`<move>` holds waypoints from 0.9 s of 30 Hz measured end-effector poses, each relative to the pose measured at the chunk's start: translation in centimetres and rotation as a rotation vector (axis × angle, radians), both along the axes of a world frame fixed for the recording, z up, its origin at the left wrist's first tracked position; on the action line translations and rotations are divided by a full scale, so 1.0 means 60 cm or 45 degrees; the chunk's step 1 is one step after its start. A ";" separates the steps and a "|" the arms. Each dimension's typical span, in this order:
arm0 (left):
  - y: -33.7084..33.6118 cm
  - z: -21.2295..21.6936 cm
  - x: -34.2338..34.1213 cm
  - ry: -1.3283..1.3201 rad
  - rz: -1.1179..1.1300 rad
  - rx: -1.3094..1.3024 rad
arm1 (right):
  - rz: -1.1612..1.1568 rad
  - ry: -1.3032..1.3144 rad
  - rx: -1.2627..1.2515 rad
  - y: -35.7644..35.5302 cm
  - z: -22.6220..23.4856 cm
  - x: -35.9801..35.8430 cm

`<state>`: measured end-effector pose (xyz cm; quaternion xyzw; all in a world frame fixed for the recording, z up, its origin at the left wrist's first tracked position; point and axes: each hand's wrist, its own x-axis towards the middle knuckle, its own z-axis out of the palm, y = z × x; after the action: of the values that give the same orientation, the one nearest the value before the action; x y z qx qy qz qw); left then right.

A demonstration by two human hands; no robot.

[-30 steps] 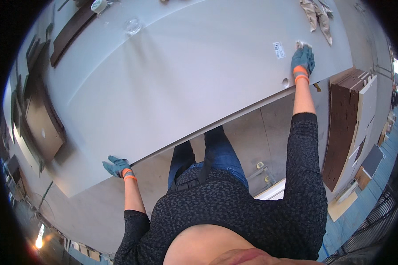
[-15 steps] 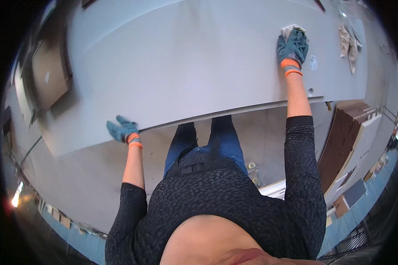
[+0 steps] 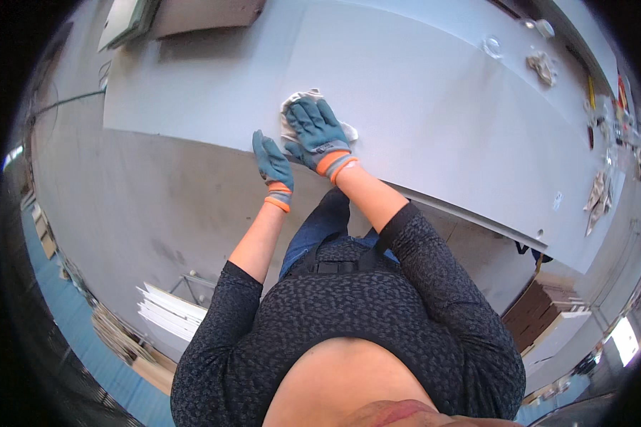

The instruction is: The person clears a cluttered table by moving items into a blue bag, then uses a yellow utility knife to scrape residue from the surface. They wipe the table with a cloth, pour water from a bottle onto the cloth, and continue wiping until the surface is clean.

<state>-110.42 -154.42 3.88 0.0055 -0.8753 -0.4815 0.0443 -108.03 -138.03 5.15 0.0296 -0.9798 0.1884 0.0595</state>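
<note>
A large pale grey panel (image 3: 434, 128) lies across the table in front of me, a small label and a round hole near its right end. Beneath the outspread fingers of my right hand (image 3: 315, 129) is a white cloth (image 3: 350, 132), held against the panel near its front edge. Close by on the left, my left hand (image 3: 272, 164) has its fingers stretched out at that edge, with nothing in them; whether it touches the panel I cannot tell. Both hands wear blue-green gloves with orange cuffs.
Crumpled cloths (image 3: 543, 67) and a clear round container (image 3: 492, 47) lie at the far right, another rag (image 3: 598, 201) at the right end. Dark brown boards (image 3: 206, 16) stand at the far left. White strips (image 3: 169, 312) and stacked brown panels (image 3: 541, 313) stand behind the table.
My right hand has slid the cloth leftward along the panel, from its right end to beside my left hand. My view has turned, and my left hand remains at the front edge.
</note>
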 end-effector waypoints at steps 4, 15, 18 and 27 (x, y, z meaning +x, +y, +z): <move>-0.101 0.000 0.040 0.069 0.018 -0.067 | 0.139 0.113 0.090 -0.017 -0.019 -0.077; -0.305 -0.118 0.163 -0.434 1.040 1.513 | 0.288 0.078 0.077 -0.100 0.002 -0.036; -0.282 -0.111 0.138 -0.536 1.164 1.734 | 0.355 0.148 0.075 -0.104 0.004 -0.012; -0.193 -0.057 0.042 -0.254 0.726 0.866 | 0.422 0.018 -0.283 -0.082 0.036 0.074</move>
<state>-107.93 -166.00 0.47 0.3068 -0.6310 -0.7072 0.0863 -103.58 -142.97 7.29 0.1850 -0.9343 0.3023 0.0375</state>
